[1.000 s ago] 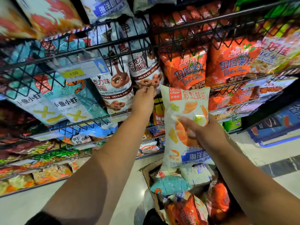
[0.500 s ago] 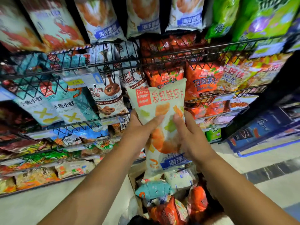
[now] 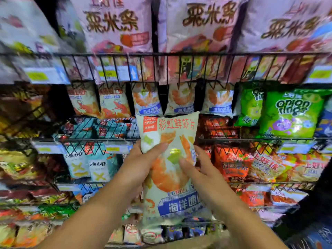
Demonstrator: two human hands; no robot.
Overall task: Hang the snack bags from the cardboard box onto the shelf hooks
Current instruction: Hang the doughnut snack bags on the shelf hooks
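A pale shrimp-chip bag [image 3: 170, 198] with an orange label and a blue band is held upright in front of the shelves. My left hand [image 3: 142, 162] grips its left side, thumb across the front. My right hand [image 3: 197, 169] grips its right side, thumb on the green patch. The bag's top edge reaches just below a row of matching shrimp-chip bags [image 3: 180, 99] hanging from the wire rack [image 3: 161, 54]. Only a brown strip of the cardboard box [image 3: 188, 244] shows at the bottom edge. The hooks themselves are hidden behind the hanging bags.
Large pink bags [image 3: 115, 24] fill the top shelf. Green onion-ring bags [image 3: 291, 114] hang at the right. Orange bags [image 3: 233, 164] and teal bags [image 3: 95, 166] crowd the lower wire shelves. Price tags [image 3: 115, 73] line the rack fronts.
The view has tilted upward to higher shelves and the box has nearly left the frame. Both hands raised the bag; a second ago only the right hand held it while the left reached to the shelf.
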